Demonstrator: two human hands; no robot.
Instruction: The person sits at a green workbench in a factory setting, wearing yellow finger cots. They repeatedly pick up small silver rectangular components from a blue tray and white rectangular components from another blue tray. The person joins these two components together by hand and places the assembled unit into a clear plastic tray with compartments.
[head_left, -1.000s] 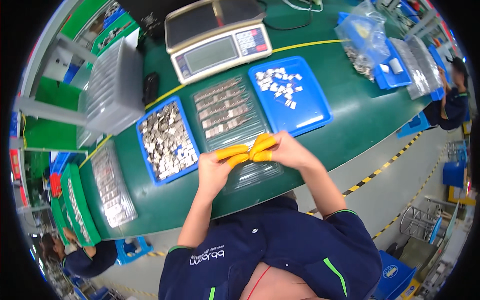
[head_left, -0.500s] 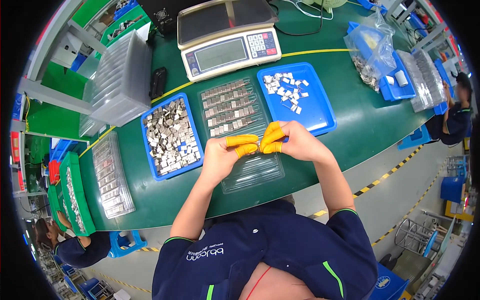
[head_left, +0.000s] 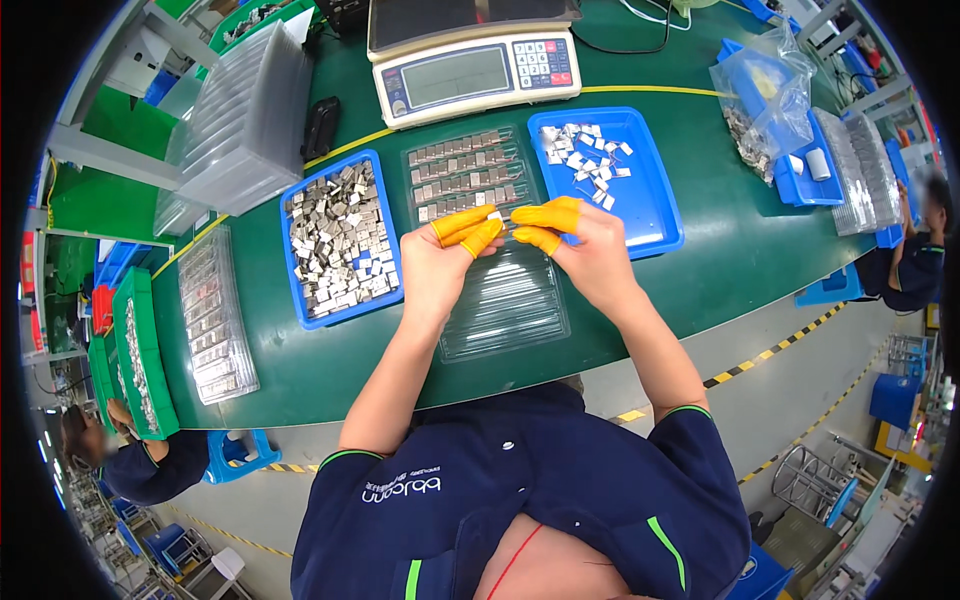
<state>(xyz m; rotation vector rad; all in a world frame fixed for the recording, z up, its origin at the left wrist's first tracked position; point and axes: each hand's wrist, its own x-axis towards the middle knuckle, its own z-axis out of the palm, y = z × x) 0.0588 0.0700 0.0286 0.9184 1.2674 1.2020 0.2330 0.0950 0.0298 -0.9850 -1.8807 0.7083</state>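
Both my hands meet above a clear ribbed tray (head_left: 505,325), yellow covers on their thumbs and fingertips. Between the thumb and finger of my left hand (head_left: 432,270) a small white and metal part (head_left: 494,215) is pinched. The fingertips of my right hand (head_left: 597,262) close on the other end of that same part; its exact kind is too small to make out. Beyond the fingers, rows of small metal-and-white pieces (head_left: 470,162) with thin wires lie in the tray's far grooves, while its near grooves show bare. My hands hide the middle of the tray.
On the left stands a blue bin (head_left: 313,322) heaped with metal pieces; on the right, a blue bin (head_left: 640,225) with white wired pieces. A scale (head_left: 470,75) is behind. Clear trays (head_left: 250,120) are stacked far left, and a filled tray (head_left: 215,320) lies left.
The view has shifted a little. My fingertips were bunched closely together; now they are slightly apart, and the white end of the part shows between them.
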